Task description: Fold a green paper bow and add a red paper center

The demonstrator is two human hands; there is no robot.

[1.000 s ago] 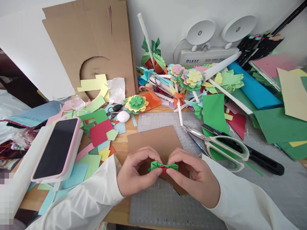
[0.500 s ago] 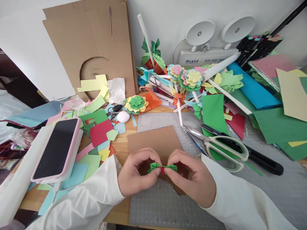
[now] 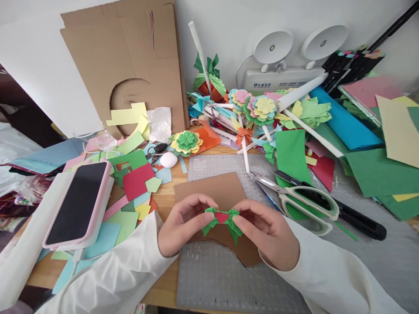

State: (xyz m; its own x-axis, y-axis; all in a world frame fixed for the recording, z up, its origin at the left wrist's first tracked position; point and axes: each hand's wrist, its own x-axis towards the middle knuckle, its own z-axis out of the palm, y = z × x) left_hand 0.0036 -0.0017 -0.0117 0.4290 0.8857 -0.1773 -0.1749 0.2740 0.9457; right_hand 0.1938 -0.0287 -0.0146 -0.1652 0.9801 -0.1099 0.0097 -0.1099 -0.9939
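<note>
A folded green paper bow [image 3: 234,227] with a red heart-shaped centre faces me, held up between both hands. My left hand [image 3: 183,224] pinches its left loop between thumb and fingers. On the other side my right hand [image 3: 266,231] grips the right loop the same way, thumb in front. Two pointed green tails hang below the loops. Beneath the hands lies a piece of brown cardboard [image 3: 209,187] with a curved cut edge, resting on the grey cutting mat [image 3: 209,283]. The fingertips behind the bow are hidden.
Scissors [image 3: 304,205] and a black utility knife [image 3: 360,220] lie to the right. At left are a phone [image 3: 77,203] and coloured paper scraps [image 3: 137,181]. Paper flowers [image 3: 262,109] and white paper sticks pile up behind, beside a large cardboard sheet [image 3: 131,48].
The bow has been tilted up, so its red centre and hanging green tails now show. Both hands have risen slightly and keep their hold on it.
</note>
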